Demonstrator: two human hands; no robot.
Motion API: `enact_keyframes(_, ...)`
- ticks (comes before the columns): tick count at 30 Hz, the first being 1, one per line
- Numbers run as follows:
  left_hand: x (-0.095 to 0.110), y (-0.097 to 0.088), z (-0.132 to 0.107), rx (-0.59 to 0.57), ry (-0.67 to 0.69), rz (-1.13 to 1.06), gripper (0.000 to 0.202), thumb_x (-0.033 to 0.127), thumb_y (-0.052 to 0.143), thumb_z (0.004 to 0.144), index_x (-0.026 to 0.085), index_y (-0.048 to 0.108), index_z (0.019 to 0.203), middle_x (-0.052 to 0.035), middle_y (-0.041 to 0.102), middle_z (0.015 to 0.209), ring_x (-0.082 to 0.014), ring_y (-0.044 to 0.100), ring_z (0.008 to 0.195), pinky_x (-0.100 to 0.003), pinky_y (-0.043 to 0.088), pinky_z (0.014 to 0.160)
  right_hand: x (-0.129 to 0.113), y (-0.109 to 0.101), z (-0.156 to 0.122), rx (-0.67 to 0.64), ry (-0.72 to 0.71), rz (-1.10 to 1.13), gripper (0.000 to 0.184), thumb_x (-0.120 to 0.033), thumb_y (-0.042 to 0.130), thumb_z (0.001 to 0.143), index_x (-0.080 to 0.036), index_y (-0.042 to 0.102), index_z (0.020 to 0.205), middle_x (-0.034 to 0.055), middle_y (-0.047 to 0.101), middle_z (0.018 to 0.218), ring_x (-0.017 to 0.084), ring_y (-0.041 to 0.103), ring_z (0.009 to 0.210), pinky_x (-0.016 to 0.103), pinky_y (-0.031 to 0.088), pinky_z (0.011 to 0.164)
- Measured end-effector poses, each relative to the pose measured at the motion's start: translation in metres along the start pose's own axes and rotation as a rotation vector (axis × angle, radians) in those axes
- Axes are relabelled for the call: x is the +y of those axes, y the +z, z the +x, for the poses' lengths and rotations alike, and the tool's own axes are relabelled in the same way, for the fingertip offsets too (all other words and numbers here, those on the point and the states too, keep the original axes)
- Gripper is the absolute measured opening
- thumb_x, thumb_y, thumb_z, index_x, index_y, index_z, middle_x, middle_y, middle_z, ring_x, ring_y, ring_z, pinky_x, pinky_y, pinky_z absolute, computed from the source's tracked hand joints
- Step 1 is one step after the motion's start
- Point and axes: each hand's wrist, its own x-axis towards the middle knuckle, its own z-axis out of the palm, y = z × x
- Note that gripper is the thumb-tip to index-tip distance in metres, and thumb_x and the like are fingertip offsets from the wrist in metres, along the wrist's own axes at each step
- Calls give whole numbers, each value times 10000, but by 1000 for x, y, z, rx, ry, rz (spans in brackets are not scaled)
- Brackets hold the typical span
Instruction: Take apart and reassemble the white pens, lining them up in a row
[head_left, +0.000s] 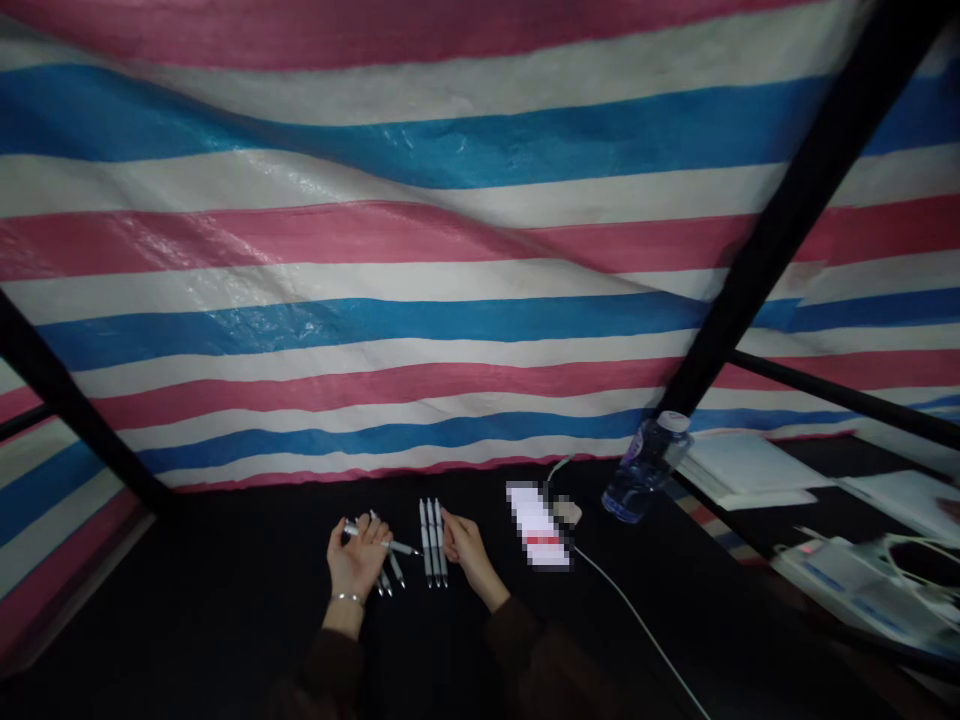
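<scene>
On a black table (225, 590), my left hand (355, 562) is closed round a white pen (390, 544) that lies across its fingers, tip pointing right. A bracelet circles that wrist. Under and beside the hand lie a few more loose pens (390, 578). Three white pens (432, 540) lie side by side in a neat row just right of it. My right hand (465, 546) rests beside that row, fingers curled and touching the rightmost pen.
A blurred phone-like object (538, 526) with a white cable (637, 620) lies right of the pens. A plastic water bottle (643, 468) stands behind it. White boxes (742, 468) and a power strip (847, 578) sit far right. A striped tarp (450, 300) backs the table.
</scene>
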Motion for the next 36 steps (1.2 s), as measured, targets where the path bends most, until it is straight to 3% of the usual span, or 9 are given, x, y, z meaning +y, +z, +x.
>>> enact_keyframes(5, 0, 0, 0, -161, -46, 11, 362, 481, 434, 789, 161, 460, 623, -1, 378, 611, -127, 432, 567, -288, 425, 566, 1, 0, 1, 1, 10, -1, 561, -652, 657, 515, -195, 343, 430, -99, 261, 324, 25, 233, 273, 180, 87, 309)
enact_keyframes(9, -3, -2, 7, -229, -73, 108, 194, 290, 461, 816, 135, 528, 721, 10, 388, 595, -106, 434, 543, -252, 407, 561, 3, -1, 1, -5, -1, -7, 551, -639, 653, 534, -196, 343, 427, -101, 254, 322, 24, 223, 275, 182, 95, 311)
enact_keyframes(14, -11, -4, 17, -175, -1, 336, 58, 181, 539, 788, 125, 542, 800, -21, 539, 634, -92, 486, 519, -216, 387, 537, 5, -1, 3, 22, -52, -33, 521, -613, 638, 579, -203, 340, 456, -110, 229, 346, 29, 201, 295, 188, 98, 328)
enact_keyframes(17, -20, 0, 21, -130, 81, 578, 149, 259, 586, 773, 132, 541, 839, -68, 631, 680, -122, 535, 509, -253, 404, 558, 5, -3, 3, 82, -159, -112, 482, -574, 616, 629, -203, 345, 481, -101, 250, 392, 42, 218, 342, 195, 144, 350)
enact_keyframes(20, -28, 6, 24, -123, 209, 840, 217, 356, 614, 743, 155, 533, 745, -54, 644, 616, -143, 547, 480, -267, 403, 564, 5, -6, 1, 205, -364, -265, 388, -486, 581, 705, -193, 405, 522, -70, 334, 472, 72, 316, 434, 204, 258, 421)
enact_keyframes(25, -35, 13, 22, -85, 568, 1287, 308, 440, 587, 730, 177, 578, 571, -36, 601, 530, -177, 556, 560, -266, 379, 606, 6, -10, -3, 282, -498, -588, 161, -327, 544, 752, -177, 595, 725, 2, 509, 650, 130, 456, 579, 240, 372, 561)
enact_keyframes(28, -37, 15, 18, 27, 764, 1715, 343, 416, 474, 810, 192, 609, 588, -45, 609, 602, -209, 561, 725, -303, 353, 724, 10, -12, 0, 303, -538, -750, 188, -274, 538, 735, -162, 653, 834, 27, 525, 717, 148, 487, 617, 259, 407, 600)
enact_keyframes(32, -41, 15, 14, 110, 807, 2224, 427, 349, 303, 893, 182, 662, 734, -81, 635, 822, -228, 523, 882, -374, 297, 819, 15, -16, 4, 291, -551, -866, 257, -247, 514, 741, -141, 672, 914, 42, 539, 740, 160, 528, 646, 269, 440, 625)
enact_keyframes(36, -44, 12, 14, 106, 803, 2412, 447, 325, 257, 907, 183, 671, 817, -100, 621, 883, -240, 504, 902, -397, 285, 817, 17, -17, 5, 250, -520, -940, 277, -259, 514, 763, -134, 676, 950, 65, 573, 800, 170, 561, 691, 270, 458, 649)
